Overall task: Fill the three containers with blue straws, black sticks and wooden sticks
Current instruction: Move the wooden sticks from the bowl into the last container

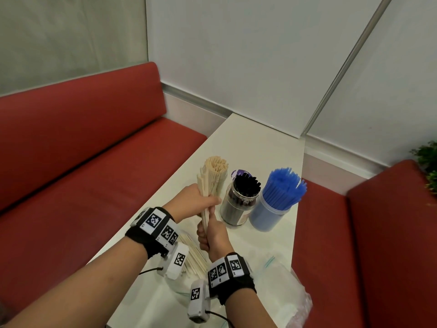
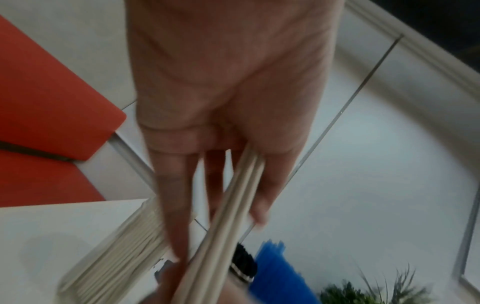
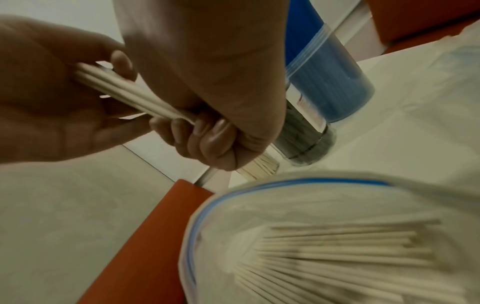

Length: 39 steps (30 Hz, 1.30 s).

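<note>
Both forearms reach forward over the white worktop (image 1: 255,147), each with a black wrist strap carrying tagged white camera blocks. The left hand (image 1: 194,202) is raised, wrist turned so the palm faces right, and its fingers (image 2: 179,205) are wrapped loosely around the middle of a bundle of wooden sticks (image 1: 211,183). The bundle stands nearly upright, leaning slightly right, its upper ends fanning out above the hand. The right hand (image 1: 212,235) sits just below the left, knuckles up, thumb pointing up along the sticks, and its fingers (image 3: 207,133) are clenched tight around the bundle's lower end; a short stub of stick ends pokes out beneath the fist in the right wrist view.

Just right of the bundle stands a clear jar (image 1: 236,209) packed with black sticks (image 1: 247,183), and touching its right side a clear plastic container (image 1: 267,216) full of blue straws (image 1: 283,188). Near the wrists lies an open clear zip bag (image 3: 202,216) with a blue seal, holding more wooden sticks spread inside. Another clear plastic bag (image 1: 283,290) lies crumpled on the worktop right of the right wrist. Red bench seats (image 1: 82,138) flank the worktop, and a green plant (image 1: 428,159) shows at the far right.
</note>
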Each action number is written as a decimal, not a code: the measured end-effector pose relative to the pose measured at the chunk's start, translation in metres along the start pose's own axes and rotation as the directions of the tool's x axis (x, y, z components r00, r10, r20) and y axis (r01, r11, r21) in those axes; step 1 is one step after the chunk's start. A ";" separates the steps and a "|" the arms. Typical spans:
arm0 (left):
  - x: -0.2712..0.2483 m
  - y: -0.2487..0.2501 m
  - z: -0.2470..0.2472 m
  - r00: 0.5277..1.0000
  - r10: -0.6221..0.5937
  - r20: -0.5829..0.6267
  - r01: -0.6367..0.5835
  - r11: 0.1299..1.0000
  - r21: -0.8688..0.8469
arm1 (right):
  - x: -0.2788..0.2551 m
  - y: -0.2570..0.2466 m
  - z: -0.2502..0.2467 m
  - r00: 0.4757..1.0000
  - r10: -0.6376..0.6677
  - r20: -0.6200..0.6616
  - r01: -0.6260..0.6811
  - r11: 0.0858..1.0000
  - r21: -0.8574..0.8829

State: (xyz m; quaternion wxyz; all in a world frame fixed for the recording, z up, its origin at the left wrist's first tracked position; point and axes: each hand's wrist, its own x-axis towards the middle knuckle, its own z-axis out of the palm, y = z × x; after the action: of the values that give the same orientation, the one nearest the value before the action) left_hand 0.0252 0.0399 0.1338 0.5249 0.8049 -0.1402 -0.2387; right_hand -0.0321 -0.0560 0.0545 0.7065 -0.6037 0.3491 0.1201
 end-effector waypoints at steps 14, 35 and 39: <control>-0.005 0.009 -0.046 0.968 -0.245 0.053 0.247 0.967 -0.057 | 0.012 0.013 -0.003 0.980 -0.193 0.041 0.197 0.950 -0.242; 0.138 0.044 -0.045 0.996 -0.019 -0.089 0.028 0.995 0.095 | 0.044 0.099 0.024 0.943 0.031 0.331 0.324 0.134 -0.937; 0.159 0.047 -0.044 0.978 0.026 -0.209 -0.016 0.999 0.049 | 0.058 0.117 0.012 0.932 -0.079 0.354 0.360 0.073 -0.930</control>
State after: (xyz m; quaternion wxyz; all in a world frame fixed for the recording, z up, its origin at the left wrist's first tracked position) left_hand 0.1842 -0.0202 0.1537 0.5202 0.8361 -0.0984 -0.1436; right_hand -0.0551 -0.0315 -0.0721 0.1665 -0.9467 0.0073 0.2756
